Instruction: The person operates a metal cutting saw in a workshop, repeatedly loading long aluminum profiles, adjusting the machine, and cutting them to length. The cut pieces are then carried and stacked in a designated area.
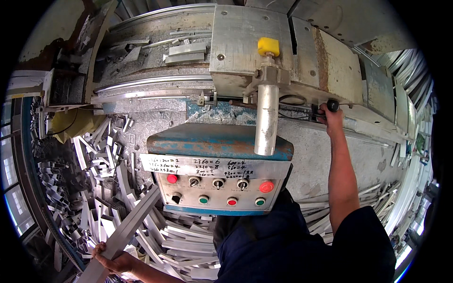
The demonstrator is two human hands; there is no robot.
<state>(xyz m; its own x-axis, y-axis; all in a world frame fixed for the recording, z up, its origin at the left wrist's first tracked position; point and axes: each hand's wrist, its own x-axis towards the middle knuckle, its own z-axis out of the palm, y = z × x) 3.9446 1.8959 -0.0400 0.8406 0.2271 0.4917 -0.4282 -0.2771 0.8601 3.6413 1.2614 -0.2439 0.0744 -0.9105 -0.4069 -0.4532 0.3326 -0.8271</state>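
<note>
My left hand (114, 260) grips a long grey aluminium profile (130, 226) low at the left, its far end reaching up toward the machine. My right hand (332, 116) is stretched out to the right and closed around a lever with a black knob (333, 104) on the machine's side. Between my arms sits a blue and grey control box (217, 186) with red and green buttons and small switches. Above it stands a silver cylinder (267, 118) topped by a yellow cap (268, 45).
A heap of short aluminium offcuts (101, 188) covers the floor at left and below the control box. The cutting machine's metal bed (155, 82) carries a few loose bars. More long profiles (406, 99) are stacked at the far right.
</note>
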